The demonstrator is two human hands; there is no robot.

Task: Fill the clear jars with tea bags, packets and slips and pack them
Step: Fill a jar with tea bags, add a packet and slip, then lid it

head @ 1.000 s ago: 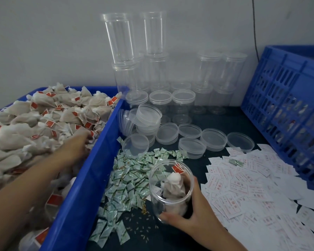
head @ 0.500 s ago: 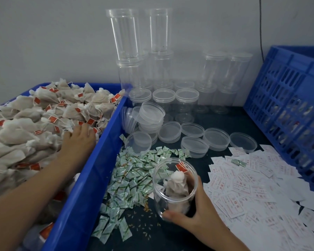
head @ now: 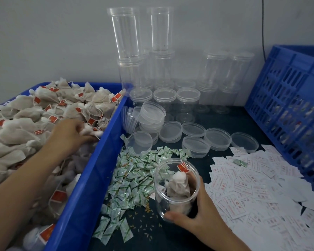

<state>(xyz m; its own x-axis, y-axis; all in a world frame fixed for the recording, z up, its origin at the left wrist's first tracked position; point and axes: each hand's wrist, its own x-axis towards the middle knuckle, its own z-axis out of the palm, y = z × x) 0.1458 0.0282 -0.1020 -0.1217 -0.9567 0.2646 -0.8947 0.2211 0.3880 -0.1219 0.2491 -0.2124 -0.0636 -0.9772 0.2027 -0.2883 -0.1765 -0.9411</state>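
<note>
My right hand [head: 198,212] grips a clear jar [head: 174,189] tilted on the dark table, with tea bags and a red tag inside. My left hand [head: 71,133] reaches into the blue bin [head: 91,178] at the left, its fingers curled round a white tea bag [head: 91,132] at the edge of the pile of tea bags [head: 34,115]. Green-and-white packets [head: 134,171] lie scattered between bin and jar. White paper slips [head: 257,189] with red print cover the table at the right.
Empty clear jars [head: 127,33] stand stacked against the back wall, some capped. Loose clear lids [head: 196,146] lie in the middle of the table. A blue slatted crate [head: 288,109] stands at the right edge. Grains are spilled near the jar.
My left hand has moved right across the tea bag pile toward the bin's inner wall and closed on a tea bag. My right hand keeps its hold on the jar.
</note>
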